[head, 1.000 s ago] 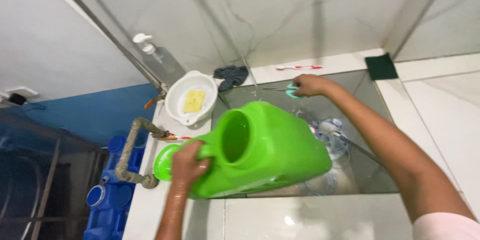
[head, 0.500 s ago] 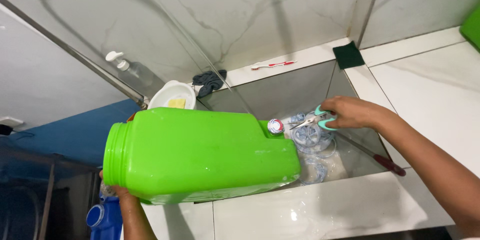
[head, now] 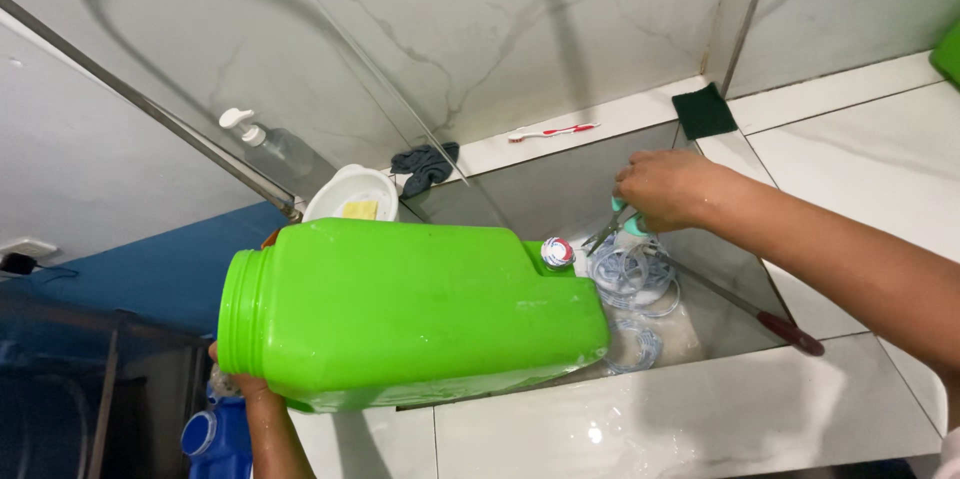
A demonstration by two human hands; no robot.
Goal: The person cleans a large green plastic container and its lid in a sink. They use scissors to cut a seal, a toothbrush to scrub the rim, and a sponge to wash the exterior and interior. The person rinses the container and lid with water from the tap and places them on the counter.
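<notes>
1. A big green jug (head: 410,314) lies on its side across the near-left rim of the sink (head: 560,189), mouth facing left, so its small capped spout (head: 557,253) sits over the basin.
2. The left hand (head: 240,389) props it from below at the mouth end; its fingers are hidden, so I cannot tell their grip.
3. The right hand (head: 665,189), fingers curled, pinches a teal-handled tool (head: 620,224) just right of the spout.

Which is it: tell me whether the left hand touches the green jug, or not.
Touching. The head view shows the left hand under the green jug, its fingers pressed against the mouth end with no gap.
</notes>
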